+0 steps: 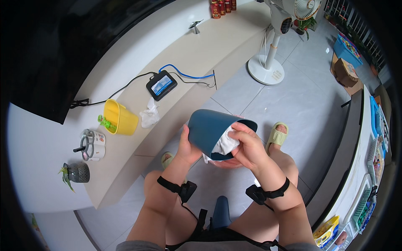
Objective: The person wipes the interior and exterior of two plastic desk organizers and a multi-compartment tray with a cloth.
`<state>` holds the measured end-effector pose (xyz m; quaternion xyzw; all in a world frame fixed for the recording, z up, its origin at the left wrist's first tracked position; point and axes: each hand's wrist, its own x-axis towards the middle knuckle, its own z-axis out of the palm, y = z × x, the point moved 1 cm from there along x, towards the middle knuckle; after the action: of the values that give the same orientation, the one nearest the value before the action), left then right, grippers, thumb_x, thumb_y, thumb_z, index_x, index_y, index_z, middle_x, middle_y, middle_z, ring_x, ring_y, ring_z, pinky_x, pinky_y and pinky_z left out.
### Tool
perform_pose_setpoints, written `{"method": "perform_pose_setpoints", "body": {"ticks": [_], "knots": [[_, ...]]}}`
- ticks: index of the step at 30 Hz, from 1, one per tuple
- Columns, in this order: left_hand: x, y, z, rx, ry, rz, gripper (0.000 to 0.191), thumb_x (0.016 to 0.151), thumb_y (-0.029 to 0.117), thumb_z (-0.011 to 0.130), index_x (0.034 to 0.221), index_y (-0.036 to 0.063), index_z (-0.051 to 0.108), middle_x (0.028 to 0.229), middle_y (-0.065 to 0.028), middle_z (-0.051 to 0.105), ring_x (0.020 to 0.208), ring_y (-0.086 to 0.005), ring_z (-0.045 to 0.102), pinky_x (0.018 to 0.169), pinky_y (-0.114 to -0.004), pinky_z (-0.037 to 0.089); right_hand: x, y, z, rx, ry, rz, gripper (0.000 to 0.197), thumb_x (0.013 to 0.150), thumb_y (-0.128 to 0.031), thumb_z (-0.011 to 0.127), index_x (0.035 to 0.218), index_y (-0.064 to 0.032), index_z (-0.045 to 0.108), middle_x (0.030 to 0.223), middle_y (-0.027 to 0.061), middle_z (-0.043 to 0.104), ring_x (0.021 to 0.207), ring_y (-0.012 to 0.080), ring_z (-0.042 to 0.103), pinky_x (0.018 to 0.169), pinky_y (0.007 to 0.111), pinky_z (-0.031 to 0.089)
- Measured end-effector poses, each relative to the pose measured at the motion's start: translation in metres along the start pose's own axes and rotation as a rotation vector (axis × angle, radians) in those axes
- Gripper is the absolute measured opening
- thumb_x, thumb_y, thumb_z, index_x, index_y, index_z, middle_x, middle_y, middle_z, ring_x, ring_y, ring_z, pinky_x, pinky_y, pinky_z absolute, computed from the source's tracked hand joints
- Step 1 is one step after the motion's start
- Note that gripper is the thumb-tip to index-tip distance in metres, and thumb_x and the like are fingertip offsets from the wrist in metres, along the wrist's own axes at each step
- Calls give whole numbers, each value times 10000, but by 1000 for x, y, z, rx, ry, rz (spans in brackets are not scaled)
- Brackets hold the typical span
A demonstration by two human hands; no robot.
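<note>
A dark blue plastic bin (210, 128) is tipped on its side in front of me, its mouth facing right. My left hand (187, 146) grips its base end, thumb up on the outer wall. At the mouth, my right hand (249, 146) pinches a crumpled white cloth or tissue (226, 143) against the inner wall. Beneath the bin, partly hidden by it, is something pink and translucent (227, 164), perhaps a plastic bag or basin. On the cabinet to the left are a yellow plastic bin (127, 120) holding a green-capped item, and a crumpled white tissue (150, 116).
The long cabinet (180, 51) also carries a black cabled box (161, 84), a pen holder (95, 146) and a potted plant (79, 172). A white pedestal fan (267, 69) stands ahead. Plastic baskets (375, 157) line the table at right.
</note>
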<state>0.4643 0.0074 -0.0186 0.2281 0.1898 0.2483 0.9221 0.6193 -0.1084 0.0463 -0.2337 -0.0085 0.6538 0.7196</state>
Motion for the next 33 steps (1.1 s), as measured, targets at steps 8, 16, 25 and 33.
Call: {"method": "perform_pose_setpoints", "body": {"ticks": [8,16,25,33], "knots": [[3,12,17,-211,15,54,775,855,705,317,1374,134,397,1368,-135,457,1263,-340,422,1063,-507,309,-20,-27,15,-315,-121,27,462,818,56,524,1276,-2,497,1156,93,606,1021,153,586,871,298,474],[3,15,26,-204,51,32,784,857,699,335,1379,117,389,1381,-135,443,1266,-337,419,1066,-514,301,-11,-37,-10,-604,-114,-224,360,829,57,531,1181,-7,570,1142,77,616,1005,138,585,880,289,464],[0,16,20,-174,59,34,742,884,666,325,1362,104,404,1368,-133,456,1265,-321,423,1056,-498,316,-18,-50,-6,-1283,-67,-711,294,732,107,489,910,-20,686,1012,138,615,990,276,601,838,310,476],[-1,18,24,-237,-16,42,715,897,648,317,1358,109,410,1363,-137,458,1255,-327,433,1051,-505,329,-24,-45,9,-1356,-170,-858,195,705,31,564,888,-20,605,1068,135,514,935,225,552,771,301,471]]}}
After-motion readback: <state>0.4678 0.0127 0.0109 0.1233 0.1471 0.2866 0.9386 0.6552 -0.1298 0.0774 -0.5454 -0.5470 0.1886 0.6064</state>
